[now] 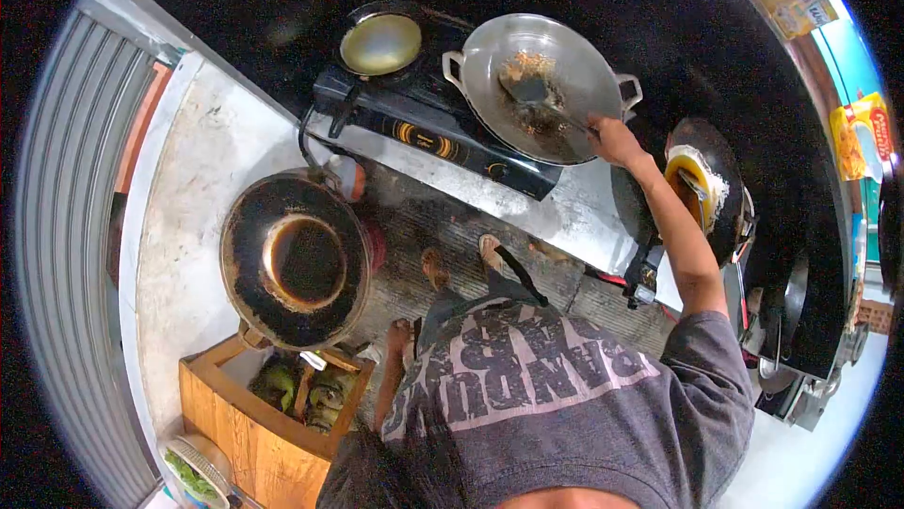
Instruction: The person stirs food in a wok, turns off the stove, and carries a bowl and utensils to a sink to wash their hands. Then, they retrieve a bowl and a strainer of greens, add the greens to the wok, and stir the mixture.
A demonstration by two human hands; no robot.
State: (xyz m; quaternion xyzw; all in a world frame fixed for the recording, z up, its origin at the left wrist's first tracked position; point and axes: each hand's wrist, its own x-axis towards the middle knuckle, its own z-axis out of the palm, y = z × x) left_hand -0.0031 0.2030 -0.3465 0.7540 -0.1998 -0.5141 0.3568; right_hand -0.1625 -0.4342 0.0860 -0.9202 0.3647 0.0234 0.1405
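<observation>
My right hand [617, 142] is closed around the handle of a spatula [527, 88] at the right side of a large silver two-handled wok [574, 52]. The spatula's dark blade rests in the wok among browned, chopped bits of food [529, 64] and a little dark liquid. The wok sits on the right part of a black gas stove [414, 135]. My left hand [399, 332] hangs low beside my body, close to a wooden box; its fingers are too small to make out.
A small pan [380, 44] with yellowish contents sits left on the stove. A big dark wok [240, 255] holding brown liquid stands lower left, above the wooden box [254, 415] with green items. Another dark pan [725, 156] with yellow liquid and a utensil is at right.
</observation>
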